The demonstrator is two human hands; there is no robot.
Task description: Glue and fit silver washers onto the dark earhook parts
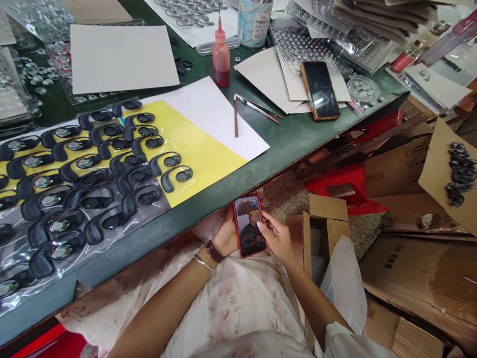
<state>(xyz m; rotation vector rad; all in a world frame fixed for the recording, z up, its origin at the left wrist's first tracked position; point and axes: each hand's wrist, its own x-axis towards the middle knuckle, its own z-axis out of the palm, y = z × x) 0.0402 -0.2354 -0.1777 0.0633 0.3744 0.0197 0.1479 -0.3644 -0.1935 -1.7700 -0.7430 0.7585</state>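
- Gripping the red phone [249,226] by its left side, the left hand [226,236] is closed around it, palm beneath.
- The right hand [279,238] is half curled at the phone's right edge, thumb at the lit screen; whether it grips too, I cannot tell.
- The red phone is upright in the view above the lap [238,298], just below the front edge of the table [223,191].
- Black ear hooks [137,175] lie in rows at the table's left, some over a yellow sheet [201,144].
- A red bottle [221,54] stands upright beyond it.
- Tweezers [259,106] lie beside a brown stick [236,119].
- A second phone [321,89] lies screen up, partly on cards [266,77].
- An open carton [328,206] is near the right forearm.
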